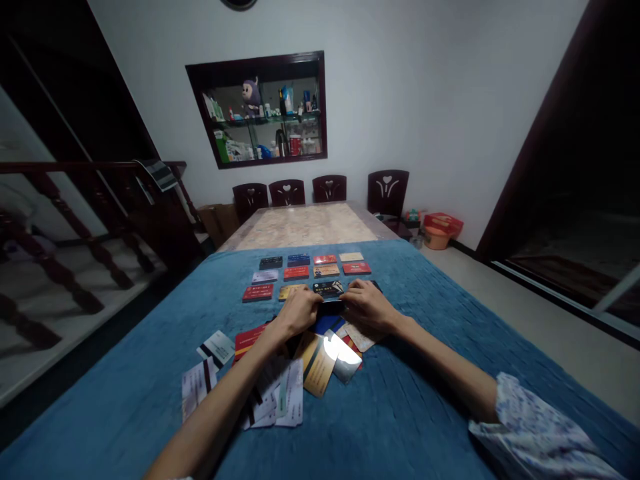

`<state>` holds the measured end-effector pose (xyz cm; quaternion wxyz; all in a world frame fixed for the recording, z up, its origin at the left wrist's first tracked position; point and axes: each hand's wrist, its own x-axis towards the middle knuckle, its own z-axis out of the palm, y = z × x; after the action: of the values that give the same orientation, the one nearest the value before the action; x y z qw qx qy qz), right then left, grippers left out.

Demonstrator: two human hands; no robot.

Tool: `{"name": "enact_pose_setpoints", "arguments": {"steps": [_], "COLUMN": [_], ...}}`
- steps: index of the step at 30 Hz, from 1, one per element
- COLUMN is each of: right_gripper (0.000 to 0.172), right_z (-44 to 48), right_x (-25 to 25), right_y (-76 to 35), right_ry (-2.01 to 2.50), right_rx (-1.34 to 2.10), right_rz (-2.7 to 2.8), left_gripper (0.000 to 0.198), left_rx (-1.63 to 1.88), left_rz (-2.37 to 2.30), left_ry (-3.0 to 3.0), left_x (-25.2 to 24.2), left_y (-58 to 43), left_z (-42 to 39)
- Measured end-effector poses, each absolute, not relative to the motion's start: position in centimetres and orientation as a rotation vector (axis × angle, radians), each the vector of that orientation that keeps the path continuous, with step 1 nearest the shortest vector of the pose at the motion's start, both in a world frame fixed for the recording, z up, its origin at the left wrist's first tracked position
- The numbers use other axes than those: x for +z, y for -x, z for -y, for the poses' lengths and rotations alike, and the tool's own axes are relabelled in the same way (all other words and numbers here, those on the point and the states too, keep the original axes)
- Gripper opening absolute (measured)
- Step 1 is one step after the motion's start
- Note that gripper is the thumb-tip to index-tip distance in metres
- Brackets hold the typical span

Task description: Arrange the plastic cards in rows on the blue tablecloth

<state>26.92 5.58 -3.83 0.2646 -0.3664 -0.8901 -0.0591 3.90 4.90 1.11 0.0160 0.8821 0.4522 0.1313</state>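
The left hand (299,309) and right hand (369,307) meet over a blue cloth (430,400), their bunched fingertips pinching the near left and near right corners of a black card (327,288). The card lies in the nearest of three rows, between a yellow card (289,292) and a dark one, apparently another card, mostly hidden by the right hand. Loose cards (316,367) overlap in a heap beneath the wrists; a red card (257,292) ends the row at left.
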Motion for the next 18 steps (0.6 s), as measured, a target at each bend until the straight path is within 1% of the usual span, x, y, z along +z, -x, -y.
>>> {"name": "enact_pose_setpoints", "arguments": {"steps": [5,8,13,18], "right_gripper": [0.026,0.026,0.026,0.034], "right_z": [-5.8,-5.7,-5.4,-4.8], "right_x": [-4.7,-4.7,-4.1,-3.6], "right_y": [-26.8,-26.8,-26.5,-26.1], "right_ry": [1.000,0.987,0.988,1.037], "right_rx": [-0.188,-0.196,-0.191,-0.114], "right_rz": [2.325,2.305,2.208,2.220], "left_gripper": [0.037,0.036,0.033,0.041], "left_rx": [0.503,0.578,0.674,0.638], "left_rz": [-1.368,-1.328,-1.373,-1.389], "left_ry": [-2.724,-2.717,-2.677,-2.587], "left_x": [-0.1,-0.4,0.5,1.1], "left_y": [-3.8,-3.8,-3.7,-3.6], "left_z": [-5.5,-5.6,-5.4,-5.3]}}
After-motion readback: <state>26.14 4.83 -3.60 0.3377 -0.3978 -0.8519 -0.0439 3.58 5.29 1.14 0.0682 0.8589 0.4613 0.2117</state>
